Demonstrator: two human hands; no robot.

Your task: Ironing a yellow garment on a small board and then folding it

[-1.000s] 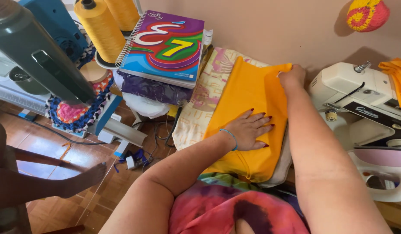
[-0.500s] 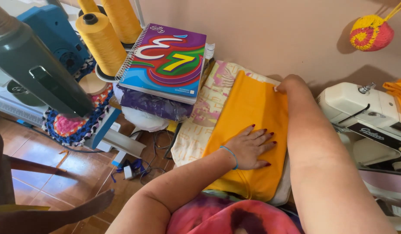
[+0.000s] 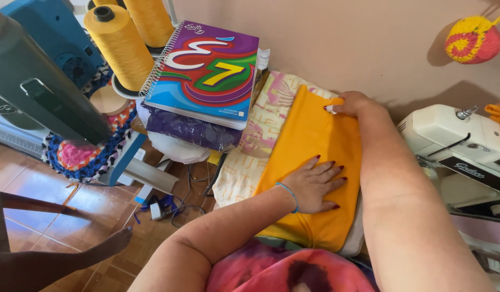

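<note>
Your left hand (image 3: 314, 185) lies flat, fingers spread, pinning the folded orange cloth (image 3: 315, 135) while your right hand (image 3: 351, 104) pinches its far edge, so the smoothing step seems underway and wants an even pull next.

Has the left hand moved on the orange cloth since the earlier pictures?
No. The left hand lies flat on the orange cloth, at about the same spot relative to the cloth's edges; only the camera view shifted.

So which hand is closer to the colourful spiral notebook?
The right hand, gripping the orange folded cloth's far edge, right of the notebook. The left hand lies flat on the cloth, lower down and farther away.
</note>
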